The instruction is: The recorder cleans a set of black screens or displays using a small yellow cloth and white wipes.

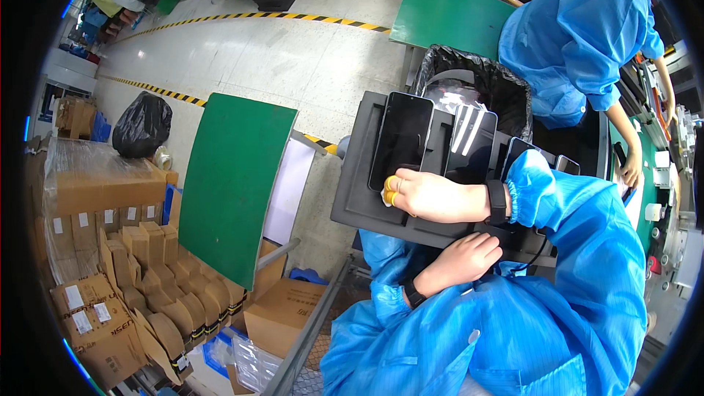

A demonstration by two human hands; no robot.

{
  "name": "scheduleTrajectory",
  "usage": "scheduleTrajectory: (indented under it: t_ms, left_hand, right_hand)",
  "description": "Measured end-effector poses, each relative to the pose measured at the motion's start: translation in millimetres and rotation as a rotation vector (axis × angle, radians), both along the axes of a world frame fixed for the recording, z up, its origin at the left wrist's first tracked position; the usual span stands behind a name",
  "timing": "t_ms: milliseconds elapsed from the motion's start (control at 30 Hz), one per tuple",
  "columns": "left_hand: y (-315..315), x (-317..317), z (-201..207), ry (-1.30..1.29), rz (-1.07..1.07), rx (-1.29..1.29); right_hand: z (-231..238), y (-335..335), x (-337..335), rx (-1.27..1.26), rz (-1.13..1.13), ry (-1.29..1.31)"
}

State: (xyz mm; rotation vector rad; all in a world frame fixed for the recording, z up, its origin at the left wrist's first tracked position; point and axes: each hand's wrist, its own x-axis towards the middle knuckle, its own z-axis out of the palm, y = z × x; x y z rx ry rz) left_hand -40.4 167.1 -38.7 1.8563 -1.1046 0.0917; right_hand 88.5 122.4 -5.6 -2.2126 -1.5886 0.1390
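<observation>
The leftmost phone (pixel 402 132) lay face up on the dark tray (pixel 350 198), the right hand (pixel 422 194) at its near end, yellow-capped fingertips (pixel 391 184) apparently pinching a white scrap (pixel 386 198). Nearer, apart from it, the left hand (pixel 466 257) curled at the tray's near edge; whether it gripped could not be told. Good work seemed to call for light, even pressure, a steadied tray, and the wristband (pixel 497 202) lifted clear of the neighboring phone (pixel 471 145).

Head-worn fisheye view (left of a pair), looking down, close above the hands (pixel 425 195), floor (pixel 293 55) beyond
</observation>
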Motion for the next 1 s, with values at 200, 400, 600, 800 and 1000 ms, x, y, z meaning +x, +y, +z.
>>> scheduleTrajectory:
  t_ms: [200,400,600,800,1000]
  left_hand:
    - [-1,-3,2,0.031,0.018,-0.058]
    - [2,-1,-2,0.011,0.041,-0.09]
    - [-2,-4,-1,0.108,0.06,-0.118]
    - [0,-3,-3,0.168,0.057,-0.108]
    - [-3,-4,-1,0.163,0.071,-0.112]
  right_hand:
    - [4,-27,94,0.2,-0.248,-0.226]
    - [-3,14,31,0.064,-0.08,0.123]
    - [1,-13,112,0.069,-0.366,-0.101]
    - [-8,25,14,0.042,-0.023,-0.012]
    - [12,-17,112,0.092,-0.376,-0.092]
